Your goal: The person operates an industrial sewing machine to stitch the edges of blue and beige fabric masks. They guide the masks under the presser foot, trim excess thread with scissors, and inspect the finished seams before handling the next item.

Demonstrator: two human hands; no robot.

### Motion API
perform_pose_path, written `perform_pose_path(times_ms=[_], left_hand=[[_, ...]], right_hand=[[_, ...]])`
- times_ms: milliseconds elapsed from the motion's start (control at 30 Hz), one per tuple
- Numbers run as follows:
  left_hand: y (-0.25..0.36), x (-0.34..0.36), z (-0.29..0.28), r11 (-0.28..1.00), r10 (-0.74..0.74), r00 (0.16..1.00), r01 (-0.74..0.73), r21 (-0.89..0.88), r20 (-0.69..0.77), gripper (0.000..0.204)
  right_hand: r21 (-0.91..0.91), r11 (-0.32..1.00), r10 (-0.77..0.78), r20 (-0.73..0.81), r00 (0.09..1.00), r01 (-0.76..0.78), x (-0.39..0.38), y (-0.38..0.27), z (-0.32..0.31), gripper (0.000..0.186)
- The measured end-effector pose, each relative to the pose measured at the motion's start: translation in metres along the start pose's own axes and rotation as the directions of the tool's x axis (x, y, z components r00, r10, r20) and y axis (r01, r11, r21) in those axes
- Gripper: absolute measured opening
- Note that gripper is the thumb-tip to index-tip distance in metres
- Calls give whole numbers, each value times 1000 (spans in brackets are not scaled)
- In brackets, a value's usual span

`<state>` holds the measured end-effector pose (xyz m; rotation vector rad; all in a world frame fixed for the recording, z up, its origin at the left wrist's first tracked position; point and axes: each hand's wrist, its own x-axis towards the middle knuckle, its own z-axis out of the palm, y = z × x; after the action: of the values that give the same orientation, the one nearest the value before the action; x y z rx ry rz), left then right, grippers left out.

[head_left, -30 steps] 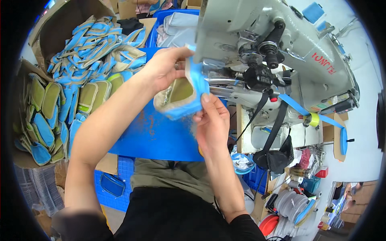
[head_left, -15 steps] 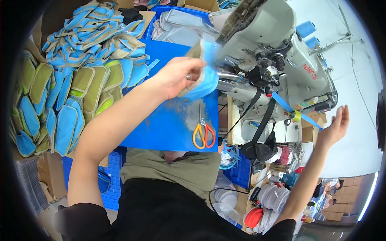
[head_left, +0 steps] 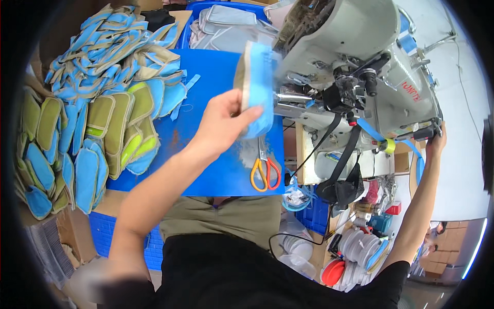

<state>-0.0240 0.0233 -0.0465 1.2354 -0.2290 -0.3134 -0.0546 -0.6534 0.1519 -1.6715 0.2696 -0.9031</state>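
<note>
My left hand (head_left: 229,116) is closed on a blue fabric pad (head_left: 261,87) with a tan side and a pale edge, thumb on the blue face. The pad stands upright beside the metal arm (head_left: 293,99) of a grey sewing machine (head_left: 355,31), slightly blurred. My right hand (head_left: 437,140) is at the right end of the machine, touching or close to it; its fingers are partly hidden. Blue binding tape (head_left: 370,130) runs through a yellow roll-shaped piece (head_left: 387,146) under the machine. Scissors (head_left: 265,174) with orange and red handles lie on the blue tabletop (head_left: 206,170), below the pad.
Blue and tan trimmed pieces (head_left: 113,56) heap up at the far left, with olive and blue pads (head_left: 92,165) nearer. Behind the tabletop, a blue bin (head_left: 190,26) holds grey pads. Black straps (head_left: 342,159) hang under the machine. White reels (head_left: 355,244) stand at the lower right.
My left hand has turned the pad more upright and shifted it slightly. My right hand has moved up from the open air below the machine to its right end. The view has shifted a little.
</note>
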Motion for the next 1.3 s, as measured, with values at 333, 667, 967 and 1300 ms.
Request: perform_pose_path(times_ms=[333, 667, 967, 1300], left_hand=[[-44, -97, -58, 997, -18, 986, 5, -76, -168, 12], [-40, -108, -44, 977, -59, 987, 26, -214, -151, 12], [-41, -98, -39, 922, -79, 974, -11, -388, -214, 13], [-17, -114, -29, 971, -107, 934, 25, -238, -341, 15]], right_hand=[[-488, 841, -290, -46, 956, 232, -337, 56, 154, 38], [-669, 732, 418, 588, 692, 127, -492, 127, 259, 75], [-360, 911, 408, 716, 567, -201, -494, 24, 277, 71], [-432, 891, 389, 559, 732, -143, -500, 38, 298, 48]])
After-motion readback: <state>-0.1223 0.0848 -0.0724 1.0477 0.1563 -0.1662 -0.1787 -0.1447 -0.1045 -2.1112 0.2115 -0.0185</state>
